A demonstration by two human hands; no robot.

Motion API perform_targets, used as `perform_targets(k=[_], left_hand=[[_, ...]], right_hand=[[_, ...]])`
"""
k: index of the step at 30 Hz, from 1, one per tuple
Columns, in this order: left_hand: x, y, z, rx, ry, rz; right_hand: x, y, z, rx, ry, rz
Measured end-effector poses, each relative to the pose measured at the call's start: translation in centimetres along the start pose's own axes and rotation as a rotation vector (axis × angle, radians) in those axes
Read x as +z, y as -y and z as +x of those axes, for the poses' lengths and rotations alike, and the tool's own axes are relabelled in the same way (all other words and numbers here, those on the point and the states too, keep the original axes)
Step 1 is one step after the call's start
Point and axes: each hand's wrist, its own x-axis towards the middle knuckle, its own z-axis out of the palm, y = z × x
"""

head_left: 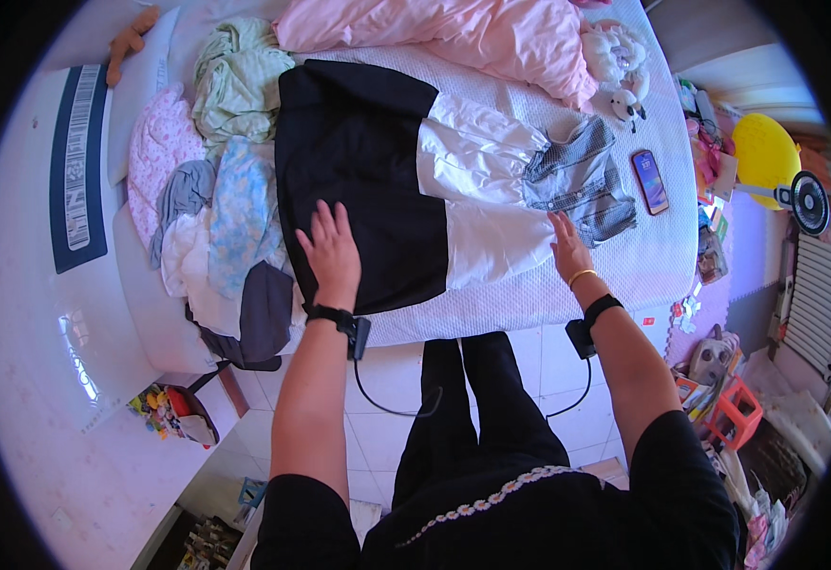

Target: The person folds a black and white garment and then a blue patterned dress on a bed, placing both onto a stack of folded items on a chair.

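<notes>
Spread flat on the bed lies a dress-like garment with a wide black part (368, 152), a white gathered part (487, 228) and a grey checked part (582, 176) at its right end; I cannot tell whether it is a single piece. My left hand (332, 255) rests on the black cloth near its lower left edge, fingers spread and holding nothing. At the border of the white and grey checked cloth, my right hand (570, 252) touches the fabric with its fingers stretched out.
Left of the garment sits a heap of clothes (245, 218). A pink quilt (453, 28) and white plush toy (615, 52) lie at the bed's far side. On the bed's right is a phone (650, 181). A small fan (805, 202) and yellow balloon (762, 152) stand beyond the bed.
</notes>
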Motion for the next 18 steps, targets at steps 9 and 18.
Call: perform_targets(k=[9,18], left_hand=[[6.8,-3.3,-15.2,0.18,0.715,-0.179],[10.3,1.1,-17.6,-0.249,0.601,-0.229]], right_hand=[[0.7,-0.6,-3.0,0.045,0.356,-0.346],[1.4,2.1,-3.8,0.095,0.551,-0.526]])
